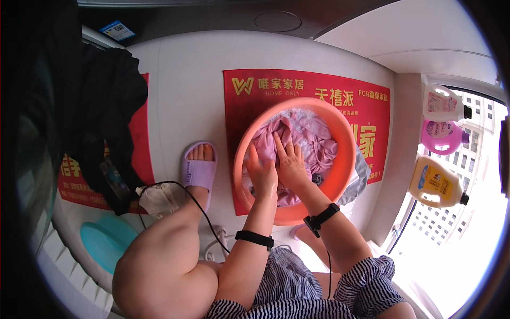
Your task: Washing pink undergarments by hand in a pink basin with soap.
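An orange plastic basin (348, 170) holds sudsy water and wet laundry. A pink garment (321, 151) lies crumpled among the foam, with some dark cloth low in the basin. My left hand (263, 173) is at the left side of the wash, closed on a fold of the pink garment; one finger sticks up and the others are partly hidden by the cloth. Right beside it, my right hand (292, 165) lies on the same garment with its fingers stretched out and apart. Both wrists wear black straps.
The basin stands on a red printed mat (239, 117). Grey cloth (358, 181) hangs at its right side. Several detergent bottles (438, 181) line the window side. A teal basin (109, 239), dark hanging clothes (109, 101) and a black cable (204, 212) are on the left, near my slippered foot (199, 170).
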{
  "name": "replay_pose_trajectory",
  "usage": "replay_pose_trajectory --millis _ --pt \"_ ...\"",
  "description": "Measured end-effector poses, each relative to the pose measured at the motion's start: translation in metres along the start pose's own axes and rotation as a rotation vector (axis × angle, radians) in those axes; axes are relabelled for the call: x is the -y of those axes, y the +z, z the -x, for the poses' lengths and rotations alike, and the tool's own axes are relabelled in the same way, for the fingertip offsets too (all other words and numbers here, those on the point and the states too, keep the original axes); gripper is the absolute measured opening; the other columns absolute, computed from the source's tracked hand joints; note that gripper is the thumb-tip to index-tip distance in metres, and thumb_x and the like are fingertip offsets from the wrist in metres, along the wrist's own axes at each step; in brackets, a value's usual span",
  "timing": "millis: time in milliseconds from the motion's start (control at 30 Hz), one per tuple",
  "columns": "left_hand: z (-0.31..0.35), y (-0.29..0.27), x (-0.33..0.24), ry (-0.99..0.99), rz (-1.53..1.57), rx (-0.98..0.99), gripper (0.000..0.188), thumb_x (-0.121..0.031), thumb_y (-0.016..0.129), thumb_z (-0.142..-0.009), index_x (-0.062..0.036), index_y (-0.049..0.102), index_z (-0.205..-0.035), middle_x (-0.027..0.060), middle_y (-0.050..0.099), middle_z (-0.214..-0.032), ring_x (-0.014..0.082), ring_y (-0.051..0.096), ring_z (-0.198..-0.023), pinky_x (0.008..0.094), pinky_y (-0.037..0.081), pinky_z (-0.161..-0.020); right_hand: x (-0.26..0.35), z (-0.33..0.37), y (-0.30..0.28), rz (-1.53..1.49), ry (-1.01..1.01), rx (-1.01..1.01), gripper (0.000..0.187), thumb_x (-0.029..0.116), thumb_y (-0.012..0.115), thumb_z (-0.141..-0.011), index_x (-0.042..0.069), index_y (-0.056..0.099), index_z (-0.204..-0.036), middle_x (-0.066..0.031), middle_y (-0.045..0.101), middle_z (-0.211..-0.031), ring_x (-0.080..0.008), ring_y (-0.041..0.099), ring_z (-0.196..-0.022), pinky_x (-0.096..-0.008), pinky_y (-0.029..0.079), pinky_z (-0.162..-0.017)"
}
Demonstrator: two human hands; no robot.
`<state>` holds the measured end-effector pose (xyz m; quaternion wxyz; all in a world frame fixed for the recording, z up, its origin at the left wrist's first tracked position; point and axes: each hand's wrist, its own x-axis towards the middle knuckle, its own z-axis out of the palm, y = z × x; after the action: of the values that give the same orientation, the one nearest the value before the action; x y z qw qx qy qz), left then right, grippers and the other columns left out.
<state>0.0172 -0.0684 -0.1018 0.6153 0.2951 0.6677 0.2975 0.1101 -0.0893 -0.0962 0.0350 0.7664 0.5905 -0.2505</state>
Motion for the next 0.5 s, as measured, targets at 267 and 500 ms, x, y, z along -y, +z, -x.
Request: replay_pose_trajectory --millis 267,500 --pt "0.028 0.01 0.002 -0.051 -0.158 -0.067 0.055 -0.003 0.054 -0.081 0.0003 0.046 -0.135 0.0243 0.046 -0.131 0.034 0.047 -0.124 0.0415 0.039 -0.103 -0.033 -0.039 -0.004 0.117 0.141 0.391 0.042 0.015 0.06 -0.084 0.009 0.059 -0.126 -0.0166 0.057 -0.131 -0.0372 0.053 -0.123 -0.0436 0.042 -0.105" --pt "0.05 0.015 0.028 -0.524 0.158 0.053 0.052 -0.051 0.05 -0.096 -0.0001 0.057 -0.1 0.0073 0.061 -0.061 0.015 0.06 -0.057 0.0266 0.046 -0.051 -0.006 -0.017 -0.106 -0.389 0.03 -0.134 0.049 -0.007 0.052 -0.076 0.004 0.062 -0.123 -0.0207 0.063 -0.118 -0.0375 0.061 -0.11 -0.0405 0.05 -0.094"
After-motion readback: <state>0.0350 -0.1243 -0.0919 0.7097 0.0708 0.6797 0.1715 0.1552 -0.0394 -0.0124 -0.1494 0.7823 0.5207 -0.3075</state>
